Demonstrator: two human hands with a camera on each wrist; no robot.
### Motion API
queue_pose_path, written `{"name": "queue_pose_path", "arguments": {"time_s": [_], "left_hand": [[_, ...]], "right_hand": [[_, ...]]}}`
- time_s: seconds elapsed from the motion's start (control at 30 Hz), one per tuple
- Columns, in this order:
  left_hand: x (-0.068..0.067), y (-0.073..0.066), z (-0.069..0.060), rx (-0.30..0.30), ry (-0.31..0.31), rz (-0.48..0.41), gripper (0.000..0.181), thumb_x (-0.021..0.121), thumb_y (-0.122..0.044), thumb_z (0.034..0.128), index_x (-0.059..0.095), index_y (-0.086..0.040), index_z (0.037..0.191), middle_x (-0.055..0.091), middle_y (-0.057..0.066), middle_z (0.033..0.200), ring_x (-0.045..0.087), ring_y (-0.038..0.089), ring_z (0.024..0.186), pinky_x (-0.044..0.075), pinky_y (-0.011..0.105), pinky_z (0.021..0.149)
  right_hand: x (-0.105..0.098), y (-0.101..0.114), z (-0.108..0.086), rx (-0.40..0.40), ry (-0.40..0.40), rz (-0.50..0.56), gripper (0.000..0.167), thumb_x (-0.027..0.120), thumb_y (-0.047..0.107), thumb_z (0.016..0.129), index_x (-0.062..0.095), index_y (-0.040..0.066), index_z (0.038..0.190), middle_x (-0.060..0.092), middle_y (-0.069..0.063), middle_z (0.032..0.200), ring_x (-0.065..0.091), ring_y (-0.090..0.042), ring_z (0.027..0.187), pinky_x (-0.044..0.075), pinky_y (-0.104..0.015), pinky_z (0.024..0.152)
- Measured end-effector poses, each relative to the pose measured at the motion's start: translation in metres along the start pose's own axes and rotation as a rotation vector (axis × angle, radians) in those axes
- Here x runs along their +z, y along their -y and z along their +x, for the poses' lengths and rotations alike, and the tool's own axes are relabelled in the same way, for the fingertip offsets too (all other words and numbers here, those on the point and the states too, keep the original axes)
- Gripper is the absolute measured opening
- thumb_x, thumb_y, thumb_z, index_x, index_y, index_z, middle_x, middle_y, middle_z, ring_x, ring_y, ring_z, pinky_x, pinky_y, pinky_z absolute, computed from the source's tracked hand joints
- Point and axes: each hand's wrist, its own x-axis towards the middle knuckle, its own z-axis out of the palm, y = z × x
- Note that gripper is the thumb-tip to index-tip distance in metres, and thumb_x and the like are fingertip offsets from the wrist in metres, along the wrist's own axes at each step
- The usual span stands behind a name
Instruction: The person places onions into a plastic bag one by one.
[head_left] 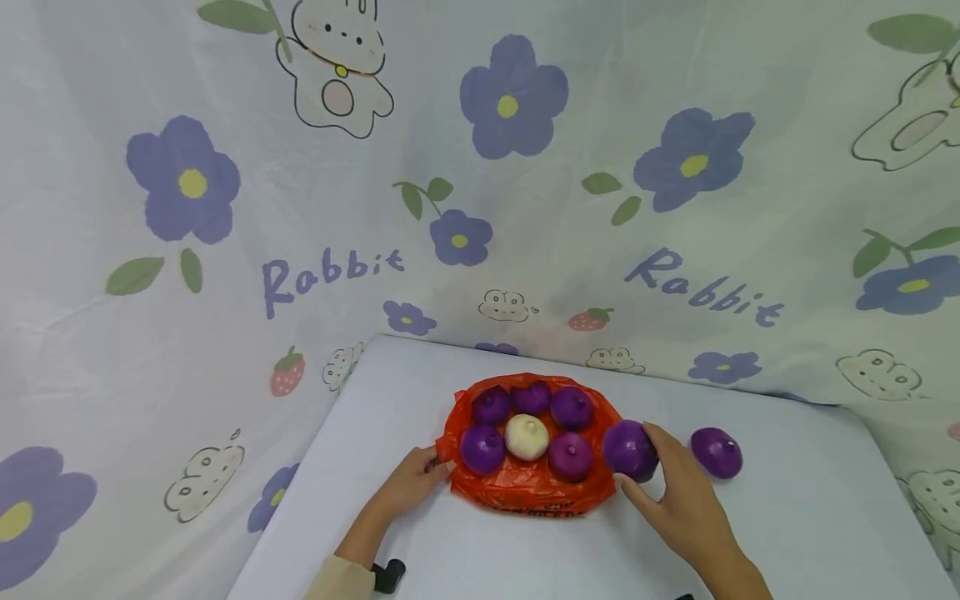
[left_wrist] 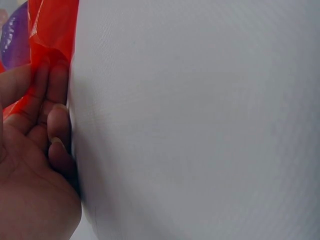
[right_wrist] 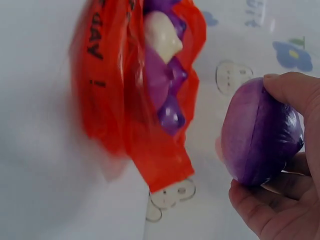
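Note:
A red plastic bag lies spread with its mouth upward on the white table, holding several purple onions and one white onion. My left hand pinches the bag's left edge; in the left wrist view its fingers reach beneath the red film. Just off the bag's right edge, my right hand grips a purple onion between thumb and fingers. The right wrist view shows that same onion held apart from the bag. Black lettering marks the bag's near side.
Another purple onion lies on the table right of the right hand. The white table meets a hanging cloth with flowers and rabbits at its back and left. A small black object is by the left sleeve.

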Motion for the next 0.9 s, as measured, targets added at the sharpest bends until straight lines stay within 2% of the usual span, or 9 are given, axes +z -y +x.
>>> {"name": "queue_pose_path", "arguments": {"time_s": [0.13, 0.27, 0.4, 0.57, 0.9], "left_hand": [[0.001, 0.002, 0.000, -0.005, 0.003, 0.003, 0.024, 0.064, -0.033, 0.1047, 0.071, -0.013, 0.116, 0.051, 0.004, 0.087, 0.046, 0.022, 0.087, 0.039, 0.038, 0.072], [0.000, 0.002, -0.001, -0.005, 0.006, -0.005, 0.025, 0.064, -0.034, 0.1051, 0.071, -0.014, 0.119, 0.051, 0.004, 0.088, 0.047, 0.022, 0.088, 0.040, 0.038, 0.072], [0.001, 0.001, -0.002, 0.016, -0.002, 0.004, 0.026, 0.063, -0.033, 0.1055, 0.071, -0.013, 0.119, 0.052, 0.003, 0.086, 0.047, 0.021, 0.086, 0.039, 0.037, 0.071], [0.001, -0.001, -0.003, 0.000, 0.003, -0.003, 0.027, 0.063, -0.032, 0.1055, 0.071, -0.012, 0.122, 0.052, 0.003, 0.086, 0.047, 0.021, 0.086, 0.039, 0.037, 0.070], [0.000, -0.004, -0.002, 0.002, 0.001, -0.005, 0.029, 0.064, -0.031, 0.1047, 0.071, -0.012, 0.126, 0.051, 0.004, 0.087, 0.046, 0.022, 0.087, 0.038, 0.038, 0.072]], "right_hand": [[0.018, 0.010, -0.001, -0.089, -0.002, -0.005, 0.084, 0.089, 0.029, 0.086, 0.044, 0.002, 0.151, 0.056, -0.021, 0.145, 0.059, -0.039, 0.128, 0.050, -0.056, 0.099], [0.037, 0.022, -0.002, -0.124, 0.038, -0.015, 0.086, 0.090, 0.035, 0.084, 0.046, 0.004, 0.151, 0.056, -0.017, 0.146, 0.060, -0.035, 0.128, 0.052, -0.052, 0.098], [0.054, 0.032, -0.001, -0.128, 0.076, -0.026, 0.087, 0.091, 0.037, 0.082, 0.048, 0.006, 0.152, 0.056, -0.016, 0.147, 0.058, -0.033, 0.130, 0.052, -0.050, 0.099], [0.072, 0.039, -0.004, -0.124, 0.106, -0.067, 0.086, 0.091, 0.039, 0.083, 0.050, 0.007, 0.151, 0.055, -0.016, 0.147, 0.058, -0.035, 0.131, 0.054, -0.050, 0.096], [0.094, 0.042, -0.006, -0.154, 0.131, -0.159, 0.082, 0.087, 0.047, 0.085, 0.054, 0.006, 0.148, 0.053, -0.014, 0.145, 0.053, -0.032, 0.133, 0.053, -0.049, 0.098]]}}
